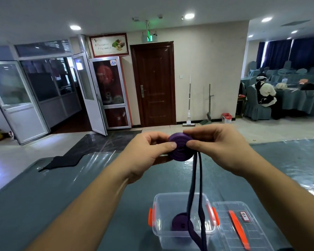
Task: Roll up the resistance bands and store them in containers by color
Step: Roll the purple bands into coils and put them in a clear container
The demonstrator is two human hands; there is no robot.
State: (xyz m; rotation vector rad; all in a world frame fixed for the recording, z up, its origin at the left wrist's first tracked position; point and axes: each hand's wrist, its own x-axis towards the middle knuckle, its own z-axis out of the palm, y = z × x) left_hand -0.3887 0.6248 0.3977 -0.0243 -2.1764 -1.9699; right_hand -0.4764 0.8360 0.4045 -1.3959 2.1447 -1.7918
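Note:
A purple resistance band (180, 148) is partly wound into a flat coil, held up above the table. My left hand (149, 151) pinches the coil's left side and my right hand (216, 145) pinches its right side, thumbs on the front face. The band's loose tail (195, 192) hangs down as two strands into a clear plastic container (159, 223) with orange latches. Inside that container lies a rolled purple band (179, 223).
The container's clear lid (230, 225) with an orange handle lies flat to its right. A dark cloth (62, 161) lies at the table's far left edge. The table (62, 192) has a grey-blue cover under clear plastic. A person sits at a distant table on the right.

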